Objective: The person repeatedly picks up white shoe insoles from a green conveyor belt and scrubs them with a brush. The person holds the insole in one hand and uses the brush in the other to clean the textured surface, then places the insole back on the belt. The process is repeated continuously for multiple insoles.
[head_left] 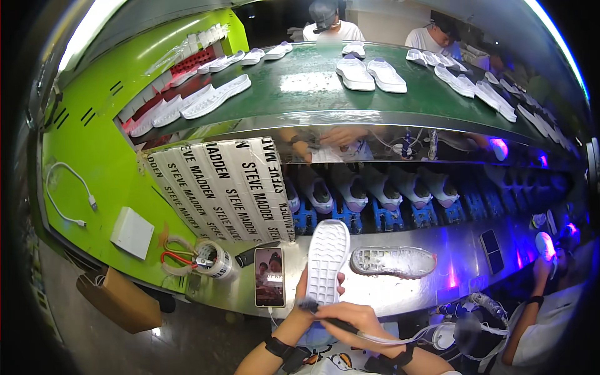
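Note:
A white shoe sole stands tilted up over the front of the metal bench, its gridded inner side towards me. My left hand is closed round its lower part, fingertips showing at the right edge. My right hand grips a dark-handled brush, and its dark head is close to the sole's lower end. I cannot tell whether the brush touches the sole. A pale thin tube trails from the brush to the right. To the right of the raised sole, a stained, pale sole-shaped piece lies on the bench.
A phone, a tape roll with tools and a printed cardboard box stand left. Shoes line a lower rack. Soles lie on the green belt. A co-worker's hand is at right.

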Motion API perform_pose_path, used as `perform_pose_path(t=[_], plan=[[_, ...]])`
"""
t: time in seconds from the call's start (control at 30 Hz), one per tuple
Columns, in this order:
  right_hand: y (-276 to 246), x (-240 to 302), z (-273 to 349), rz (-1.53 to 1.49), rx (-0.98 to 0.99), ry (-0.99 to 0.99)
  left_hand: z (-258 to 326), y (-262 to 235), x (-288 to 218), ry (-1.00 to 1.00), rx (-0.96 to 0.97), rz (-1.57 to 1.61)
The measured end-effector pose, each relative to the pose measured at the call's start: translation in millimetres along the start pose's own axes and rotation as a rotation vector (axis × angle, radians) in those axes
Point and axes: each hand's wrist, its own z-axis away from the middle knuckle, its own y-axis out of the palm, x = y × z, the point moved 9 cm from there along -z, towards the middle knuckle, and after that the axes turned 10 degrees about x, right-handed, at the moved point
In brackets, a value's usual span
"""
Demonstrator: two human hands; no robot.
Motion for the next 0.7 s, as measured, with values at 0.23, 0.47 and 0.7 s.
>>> perform_pose_path(t=[0.23,0.47,0.7], plan=[[-25,-7,-9,-0.012,0.184,-0.001,-21,10,-13,-0.313,-0.125,-0.435],[-33,-8,0,0.180,0.339,-0.021,-30,-10,12,-0.886,-0.287,-0.838],[-56,-24,11,0.170,0.367,0.017,-19,-28,-8,-1.132,-0.436,-0.895]])
